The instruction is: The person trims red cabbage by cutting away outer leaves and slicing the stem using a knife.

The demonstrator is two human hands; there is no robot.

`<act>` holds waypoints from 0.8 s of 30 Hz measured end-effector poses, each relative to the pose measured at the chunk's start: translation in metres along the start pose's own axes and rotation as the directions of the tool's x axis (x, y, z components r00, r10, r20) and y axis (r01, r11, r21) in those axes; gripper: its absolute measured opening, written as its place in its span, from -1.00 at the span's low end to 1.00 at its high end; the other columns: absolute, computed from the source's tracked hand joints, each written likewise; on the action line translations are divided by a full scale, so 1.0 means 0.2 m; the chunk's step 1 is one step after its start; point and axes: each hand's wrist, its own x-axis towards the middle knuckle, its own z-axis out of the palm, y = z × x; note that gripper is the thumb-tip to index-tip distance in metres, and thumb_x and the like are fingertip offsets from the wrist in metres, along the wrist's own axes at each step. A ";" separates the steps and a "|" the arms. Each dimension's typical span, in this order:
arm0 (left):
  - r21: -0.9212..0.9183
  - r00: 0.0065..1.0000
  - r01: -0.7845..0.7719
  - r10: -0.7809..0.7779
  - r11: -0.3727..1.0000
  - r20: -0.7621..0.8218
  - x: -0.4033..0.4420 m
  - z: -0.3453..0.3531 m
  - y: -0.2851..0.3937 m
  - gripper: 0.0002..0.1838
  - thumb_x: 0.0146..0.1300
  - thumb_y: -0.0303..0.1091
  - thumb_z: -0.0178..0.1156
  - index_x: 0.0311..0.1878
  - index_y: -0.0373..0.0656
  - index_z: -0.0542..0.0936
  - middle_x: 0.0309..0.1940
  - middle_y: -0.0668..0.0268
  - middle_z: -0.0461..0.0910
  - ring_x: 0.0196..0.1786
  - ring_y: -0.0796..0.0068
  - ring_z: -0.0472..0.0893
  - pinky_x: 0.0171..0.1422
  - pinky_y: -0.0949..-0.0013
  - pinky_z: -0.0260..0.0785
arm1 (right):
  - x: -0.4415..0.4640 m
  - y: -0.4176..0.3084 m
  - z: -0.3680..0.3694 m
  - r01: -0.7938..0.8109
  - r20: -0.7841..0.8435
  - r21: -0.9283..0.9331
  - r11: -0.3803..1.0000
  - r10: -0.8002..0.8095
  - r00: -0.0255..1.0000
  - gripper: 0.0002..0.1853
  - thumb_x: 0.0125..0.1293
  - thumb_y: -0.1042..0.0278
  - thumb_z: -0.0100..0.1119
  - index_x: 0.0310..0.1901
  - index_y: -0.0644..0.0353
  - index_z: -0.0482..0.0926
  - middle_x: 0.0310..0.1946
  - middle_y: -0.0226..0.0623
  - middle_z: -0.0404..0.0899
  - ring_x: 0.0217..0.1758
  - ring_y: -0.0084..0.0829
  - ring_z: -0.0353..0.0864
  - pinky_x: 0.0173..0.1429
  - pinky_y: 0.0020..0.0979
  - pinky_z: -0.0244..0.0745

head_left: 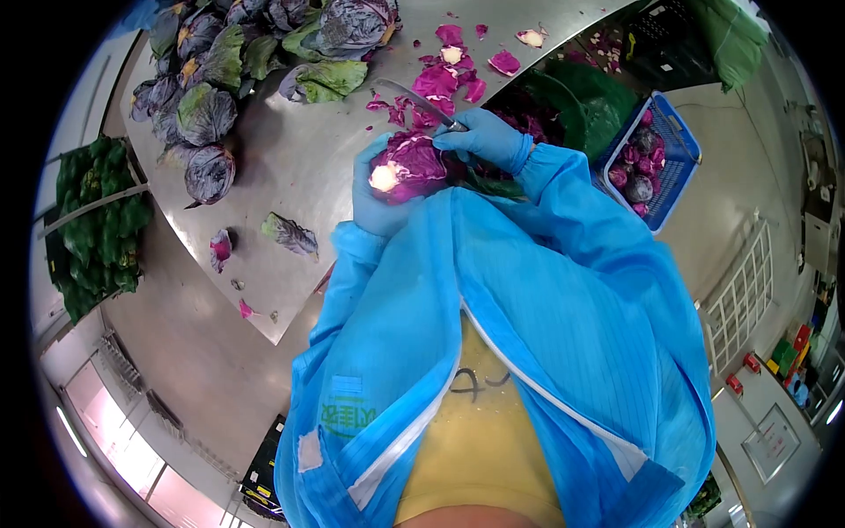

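In my gloved left hand (374, 194) I hold a red cabbage (422, 163) close to my body, its pale cut stem end showing. My right hand (487, 139), also in a blue glove, is closed around the handle of a knife (414, 99). The curved blade points up and left over the metal table, just above the cabbage. Purple trimmings (436, 82) and cut pieces lie scattered on the table past the blade. Part of the cabbage's right side is hidden by my right hand and sleeve.
Whole red cabbages (204, 114) with outer leaves are piled on the steel table (290, 163) at upper left. A blue basket (678, 167) of trimmed cabbages stands at right, beside a green bag (594, 106). Green net sacks (101, 220) sit at far left.
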 end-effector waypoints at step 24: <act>-0.675 0.967 0.238 -0.234 0.699 0.099 0.10 0.02 -0.23 -0.03 -0.13 -0.45 0.44 0.39 -0.10 0.12 0.24 0.22 0.34 0.25 0.20 0.37 0.36 0.10 0.22 | -0.26 0.21 -0.12 0.279 -0.667 0.054 0.959 -0.173 0.725 -0.66 0.13 0.35 0.34 -0.03 0.17 0.61 -0.19 -0.28 0.65 -0.14 -0.53 0.60 -0.05 -0.45 0.51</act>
